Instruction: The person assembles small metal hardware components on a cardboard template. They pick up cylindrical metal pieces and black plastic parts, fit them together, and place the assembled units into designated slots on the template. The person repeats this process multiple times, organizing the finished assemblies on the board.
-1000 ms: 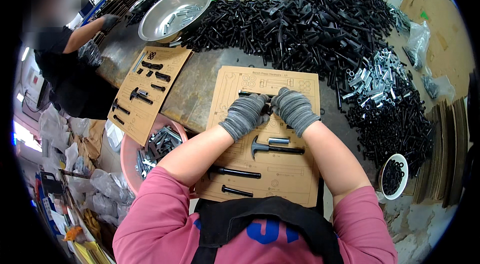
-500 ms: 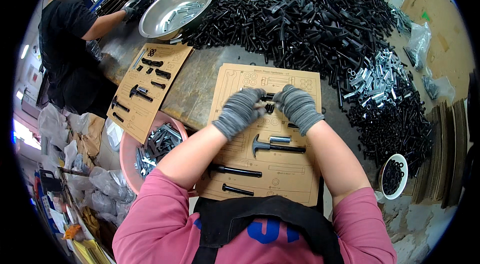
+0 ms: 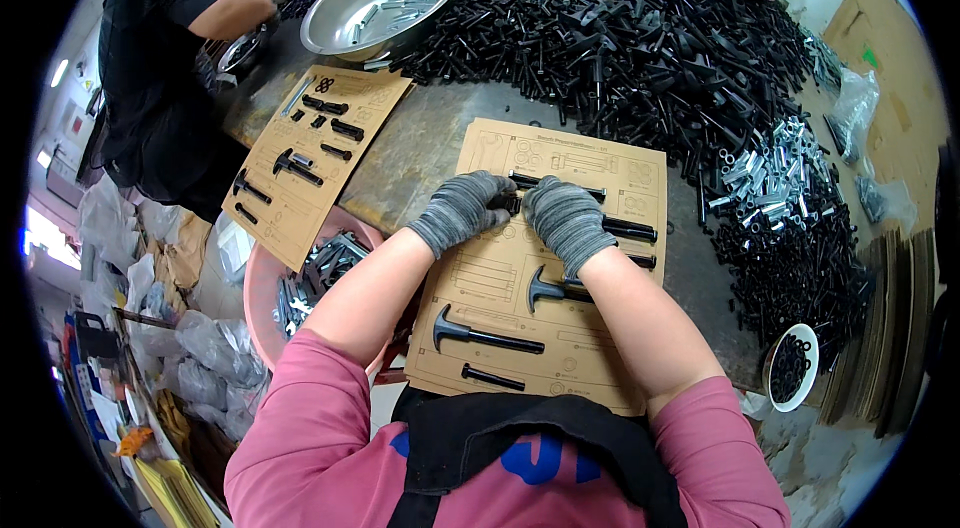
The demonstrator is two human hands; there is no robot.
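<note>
A brown cardboard sheet (image 3: pixel 480 273) with printed outlines lies in front of me. My left hand (image 3: pixel 463 212), in a grey knit glove, is closed with its fingertips over the sheet's upper middle. Facing it, my gloved right hand (image 3: pixel 567 224) is closed too. Small black pieces (image 3: pixel 514 202) show between the fingertips; what each hand pinches is mostly hidden. Just above lies a long black bolt (image 3: pixel 575 187), and black bolts (image 3: pixel 630 228) lie right of my right hand. Lower down are a black T-shaped part (image 3: pixel 490 334), another partly under my right forearm (image 3: pixel 548 290), and a shorter bolt (image 3: pixel 492 377).
A second filled sheet (image 3: pixel 290 198) lies left, near a pink basin (image 3: pixel 262 288) of metal parts. Behind are a steel bowl (image 3: pixel 330 13) and a heap of black parts (image 3: pixel 600 48). Silver sleeves (image 3: pixel 775 178) and a white bowl (image 3: pixel 808 336) sit right. A person (image 3: pixel 150 58) works far left.
Both hands have shifted left across the sheet, uncovering the black bolts at its upper right. The view has shifted slightly. The other person's arm has moved.
</note>
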